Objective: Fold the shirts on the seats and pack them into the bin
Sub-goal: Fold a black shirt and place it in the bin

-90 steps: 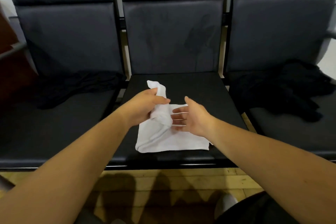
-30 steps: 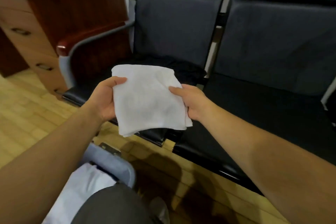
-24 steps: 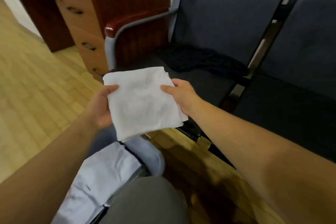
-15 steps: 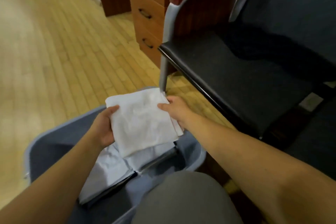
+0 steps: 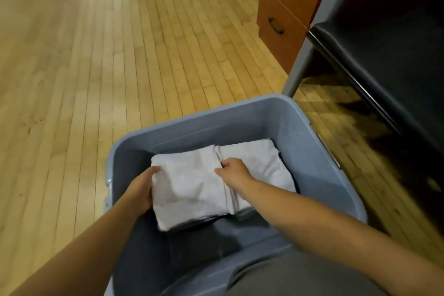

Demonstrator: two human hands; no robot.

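A folded white shirt [image 5: 189, 190] lies low inside the grey-blue plastic bin [image 5: 242, 115] on the floor in front of me. My left hand [image 5: 141, 191] grips its left edge with the fingers tucked under the cloth. My right hand [image 5: 234, 172] pinches its right edge. Beneath and to the right lies another folded white shirt [image 5: 262, 163], with a dark garment [image 5: 192, 243] under the pile at the bin's near side.
A black seat [image 5: 384, 60] with a grey metal leg [image 5: 300, 65] stands at the right, close to the bin's far right corner. A wooden drawer cabinet [image 5: 281, 5] sits behind it. Light wooden floor [image 5: 96, 55] spreads to the left. My grey-trousered knee [image 5: 300, 274] is at the bottom.
I turned left from the seats toward the bin. Both hands carried the folded white shirt down from above the rim into the bin, onto the other white shirt.
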